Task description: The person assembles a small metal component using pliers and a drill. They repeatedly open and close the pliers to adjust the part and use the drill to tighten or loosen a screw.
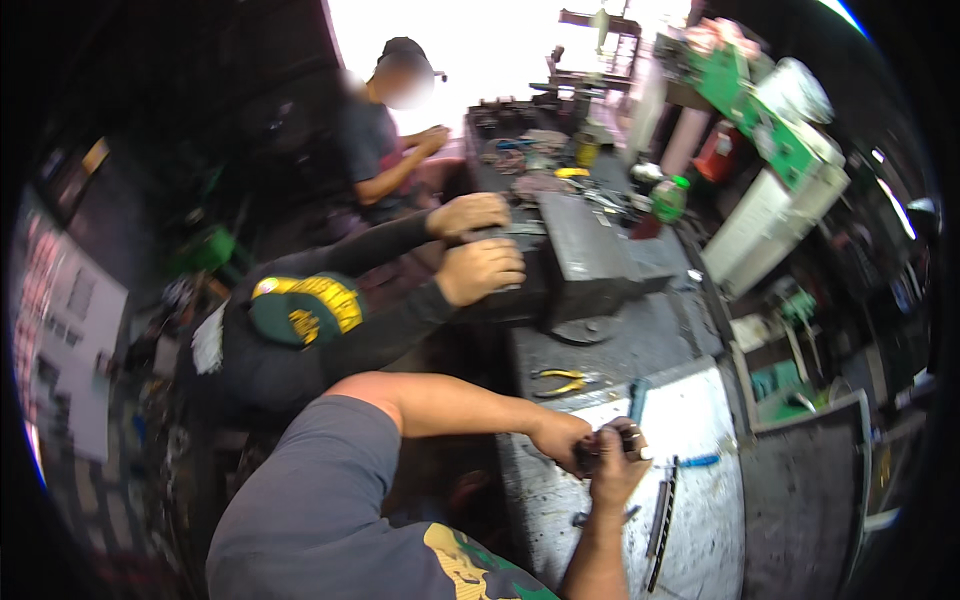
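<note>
My left hand [562, 438] and my right hand [617, 474] are close together over the white-topped end of the workbench. Between them is a dark, greasy-looking metal part [590, 455], its exact kind hard to make out. Both hands have their fingers closed around it, the left from its left side and the right from the near right side. Just beyond my hands a blue-handled tool [638, 398] lies on the white surface [700, 530]. To their right are a blue-handled screwdriver [700, 461] and a long thin black strip [661, 535].
A co-worker in a dark cap [305, 308] grips something at a large dark vise [590, 245]. Yellow-handled pliers [562, 382] lie on the bench. Farther back are a green-capped bottle [668, 200] and loose tools. Another person [390, 140] sits beyond; a green-and-white machine [770, 190] stands right.
</note>
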Available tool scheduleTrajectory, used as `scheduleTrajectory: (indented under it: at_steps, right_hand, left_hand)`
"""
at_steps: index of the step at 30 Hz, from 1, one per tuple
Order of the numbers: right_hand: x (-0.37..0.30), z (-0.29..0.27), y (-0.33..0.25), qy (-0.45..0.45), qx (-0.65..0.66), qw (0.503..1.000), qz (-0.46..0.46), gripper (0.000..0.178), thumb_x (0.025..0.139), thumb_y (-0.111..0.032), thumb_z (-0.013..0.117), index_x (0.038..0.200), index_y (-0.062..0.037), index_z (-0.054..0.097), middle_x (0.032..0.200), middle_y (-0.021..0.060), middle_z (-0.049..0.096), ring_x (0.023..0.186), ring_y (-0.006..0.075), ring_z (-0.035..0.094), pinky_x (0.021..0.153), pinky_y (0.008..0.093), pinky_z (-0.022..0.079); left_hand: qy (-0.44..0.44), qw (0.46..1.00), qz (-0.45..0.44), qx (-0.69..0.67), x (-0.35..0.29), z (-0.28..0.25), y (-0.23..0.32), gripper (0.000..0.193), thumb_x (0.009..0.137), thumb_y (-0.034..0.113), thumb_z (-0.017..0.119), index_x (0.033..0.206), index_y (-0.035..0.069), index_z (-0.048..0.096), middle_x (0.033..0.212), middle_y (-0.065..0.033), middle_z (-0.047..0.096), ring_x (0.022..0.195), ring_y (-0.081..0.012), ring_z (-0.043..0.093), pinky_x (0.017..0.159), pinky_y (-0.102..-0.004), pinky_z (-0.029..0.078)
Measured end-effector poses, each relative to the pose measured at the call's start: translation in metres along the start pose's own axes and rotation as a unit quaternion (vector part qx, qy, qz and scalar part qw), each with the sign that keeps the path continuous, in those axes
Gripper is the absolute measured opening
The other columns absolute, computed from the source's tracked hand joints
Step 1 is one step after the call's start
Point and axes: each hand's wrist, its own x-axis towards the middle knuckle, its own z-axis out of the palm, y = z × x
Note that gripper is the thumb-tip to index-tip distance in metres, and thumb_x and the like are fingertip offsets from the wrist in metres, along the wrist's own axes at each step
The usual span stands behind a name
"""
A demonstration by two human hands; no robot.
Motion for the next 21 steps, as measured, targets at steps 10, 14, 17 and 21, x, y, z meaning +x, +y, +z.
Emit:
scheduleTrajectory:
  at_steps: [10,14,17,21]
  right_hand:
    - [0.004,0.007,-0.015,-0.288,-0.030,0.953,-0.085,0.051,0.073,-0.015,0.093,0.115,0.0057,0.071,0.098,0.0154,0.075,0.087,0.0263,0.071,0.081,0.0362,0.056]
    - [-0.062,0.020,0.000,-0.003,-0.086,0.987,-0.132,0.053,0.080,-0.001,0.080,0.125,0.0020,0.053,0.108,0.0104,0.055,0.100,0.0202,0.056,0.091,0.0332,0.047]
    - [-0.039,0.024,0.005,-0.009,-0.096,0.987,-0.131,0.045,0.071,0.005,0.079,0.104,-0.0035,0.051,0.087,0.0050,0.051,0.078,0.0156,0.051,0.074,0.0308,0.046]
    - [0.033,-0.009,-0.025,-0.655,-0.026,0.742,-0.139,0.036,0.055,0.000,0.085,0.079,-0.0092,0.061,0.070,0.0058,0.060,0.065,0.0221,0.061,0.065,0.0340,0.051]
  left_hand:
    - [0.353,0.908,0.213,0.076,-0.043,0.053,0.014,0.041,0.084,0.011,0.079,0.121,0.001,0.064,0.109,-0.0139,0.070,0.100,-0.0272,0.068,0.092,-0.0379,0.055]
    - [0.116,0.969,0.196,0.094,-0.026,0.015,-0.001,0.042,0.074,0.020,0.086,0.106,0.001,0.068,0.096,-0.0173,0.074,0.086,-0.0314,0.070,0.081,-0.0416,0.057]
    - [0.273,0.958,0.086,0.002,-0.024,0.055,0.013,0.036,0.071,0.020,0.083,0.100,0.006,0.067,0.092,-0.0167,0.073,0.087,-0.0346,0.071,0.080,-0.0442,0.056]
    - [0.542,0.827,0.016,0.148,-0.026,0.119,0.047,0.041,0.072,0.016,0.078,0.108,0.007,0.063,0.107,-0.0165,0.061,0.108,-0.0401,0.062,0.092,-0.0492,0.051]
